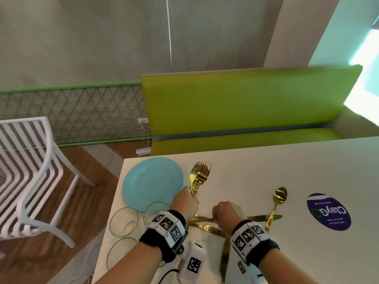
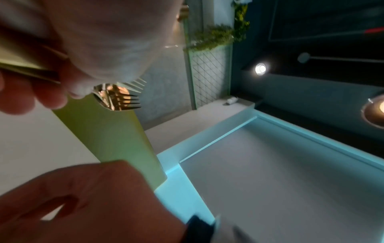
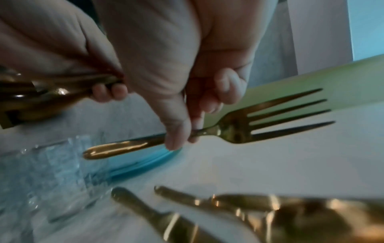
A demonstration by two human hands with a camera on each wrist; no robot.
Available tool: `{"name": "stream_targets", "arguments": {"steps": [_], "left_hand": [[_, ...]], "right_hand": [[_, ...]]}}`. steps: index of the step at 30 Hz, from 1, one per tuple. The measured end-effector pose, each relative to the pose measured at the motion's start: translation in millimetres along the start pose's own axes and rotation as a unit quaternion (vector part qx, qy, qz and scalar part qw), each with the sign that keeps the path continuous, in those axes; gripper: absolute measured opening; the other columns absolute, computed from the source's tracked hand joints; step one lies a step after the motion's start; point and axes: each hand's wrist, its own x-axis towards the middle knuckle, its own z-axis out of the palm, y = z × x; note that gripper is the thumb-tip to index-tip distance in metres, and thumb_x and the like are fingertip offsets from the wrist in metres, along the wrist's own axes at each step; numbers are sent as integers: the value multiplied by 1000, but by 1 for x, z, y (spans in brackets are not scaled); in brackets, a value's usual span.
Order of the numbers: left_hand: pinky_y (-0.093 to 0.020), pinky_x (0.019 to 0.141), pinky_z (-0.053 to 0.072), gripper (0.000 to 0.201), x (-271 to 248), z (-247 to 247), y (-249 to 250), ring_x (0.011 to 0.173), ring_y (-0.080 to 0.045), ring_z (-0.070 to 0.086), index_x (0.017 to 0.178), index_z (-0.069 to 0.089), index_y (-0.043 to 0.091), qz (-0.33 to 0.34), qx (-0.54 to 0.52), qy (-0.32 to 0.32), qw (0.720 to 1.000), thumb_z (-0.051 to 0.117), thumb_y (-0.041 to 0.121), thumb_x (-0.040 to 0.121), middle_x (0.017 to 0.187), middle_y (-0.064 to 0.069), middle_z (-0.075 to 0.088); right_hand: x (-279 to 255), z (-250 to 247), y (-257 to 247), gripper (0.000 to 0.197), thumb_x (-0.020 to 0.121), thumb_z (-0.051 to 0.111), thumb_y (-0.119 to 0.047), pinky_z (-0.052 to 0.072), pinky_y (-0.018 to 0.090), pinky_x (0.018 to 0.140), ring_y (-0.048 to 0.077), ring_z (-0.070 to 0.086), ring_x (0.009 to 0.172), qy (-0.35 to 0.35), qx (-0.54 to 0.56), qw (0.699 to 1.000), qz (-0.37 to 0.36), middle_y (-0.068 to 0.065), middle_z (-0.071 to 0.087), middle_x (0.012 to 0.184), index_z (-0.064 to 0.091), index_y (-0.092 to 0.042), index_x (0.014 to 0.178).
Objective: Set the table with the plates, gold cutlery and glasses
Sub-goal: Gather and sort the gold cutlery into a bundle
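My left hand (image 1: 185,199) grips a bunch of gold forks (image 1: 200,175) by the handles, tines up, just right of the light blue plate (image 1: 151,181). In the left wrist view the fork tines (image 2: 122,100) stick out past my fingers. My right hand (image 1: 225,212) is curled low over the table; in the right wrist view it (image 3: 182,131) pinches a single gold fork (image 3: 234,129) at the neck, lifted off the table. Gold knives (image 1: 209,228) lie crossed under my hands, and a gold spoon (image 1: 280,194) lies to the right. Three clear glasses (image 1: 123,222) stand near the plate.
The white table (image 1: 287,171) ends close to the left of the plate and glasses. A round purple sticker (image 1: 328,212) is on the table at the right. A green bench (image 1: 246,109) runs behind the table, and a white chair (image 1: 30,171) stands on the floor at the left.
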Motion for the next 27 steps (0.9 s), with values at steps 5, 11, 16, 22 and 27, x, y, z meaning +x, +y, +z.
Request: {"name": "stream_targets", "arguments": {"steps": [5, 11, 16, 22, 27], "left_hand": [[-38, 90, 44, 28, -3, 24, 17, 108, -29, 58, 115, 51, 6, 45, 108, -48, 992, 37, 23, 98, 116, -14, 63], [-41, 86, 55, 21, -8, 60, 24, 92, -28, 66, 111, 51, 5, 38, 58, -144, 987, 43, 14, 93, 107, -14, 68], [-36, 85, 52, 23, -8, 71, 29, 92, -28, 65, 114, 49, 3, 32, 51, -130, 990, 41, 16, 97, 103, -14, 66], [-38, 92, 53, 17, -5, 69, 29, 98, -26, 65, 107, 52, 9, 9, 60, -111, 992, 42, 18, 96, 97, -6, 63], [-24, 67, 53, 16, 0, 66, 27, 65, -9, 55, 109, 50, 9, 6, 36, -102, 994, 42, 17, 98, 81, 2, 55]], "right_hand": [[-20, -24, 15, 23, 93, 50, -16, 50, 30, 84, 21, 61, 102, 42, 21, 998, -38, 3, 64, 110, 67, -17, 109], [-33, -17, 40, 22, 94, 51, -20, 48, 29, 84, 19, 59, 102, 101, 53, 993, -16, 4, 64, 108, 69, -17, 107], [-42, 0, 67, 17, 85, 64, -11, 39, 17, 86, 14, 57, 93, 235, 236, 942, 45, 4, 69, 105, 74, -9, 98], [-41, 18, 117, 25, 91, 54, -19, 45, 25, 85, 19, 60, 105, 163, 282, 897, 298, 3, 63, 117, 64, -18, 114], [-20, 27, 143, 20, 91, 52, -21, 41, 27, 68, 23, 56, 82, 89, 281, 873, 389, 8, 64, 96, 65, -8, 98]]}}
